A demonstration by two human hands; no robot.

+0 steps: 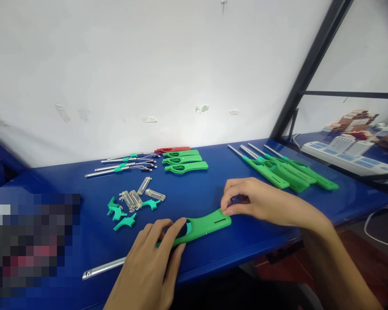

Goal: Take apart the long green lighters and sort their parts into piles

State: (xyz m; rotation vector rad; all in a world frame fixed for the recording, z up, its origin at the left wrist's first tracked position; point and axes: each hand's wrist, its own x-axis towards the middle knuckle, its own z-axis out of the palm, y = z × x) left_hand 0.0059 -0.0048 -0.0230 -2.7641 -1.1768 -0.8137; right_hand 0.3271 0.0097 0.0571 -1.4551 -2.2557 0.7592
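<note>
Left hand (pixel 155 254): grip closed over the front of a green lighter handle (pixel 207 224), fingers laid across the trigger opening, thumb tucked along the near edge. Right hand (pixel 247 199): grip pinched, thumb and fingertips, on the handle's rear corner; a dark patch is seen inside the curled fingers, its nature not to be told. The handle is held low over the near part of the blue table (pixel 198 193), its metal tube (pixel 104 268) pointed left; a teal trigger (pixel 189 227) is glimpsed in the opening.

Step, as judged: handle halves being pressed or aligned at the rear end. Called for next: front kept steady, seam squeezed evenly.

Farther out, left: loose teal triggers (pixel 125 221) and clear cartridges (pixel 136 199). Beyond: wired tubes (pixel 118 169), green shells (pixel 192 165), a red shell (pixel 177 150). Right, beyond the right hand: assembled-looking green lighters (pixel 278 172) laid side by side.
</note>
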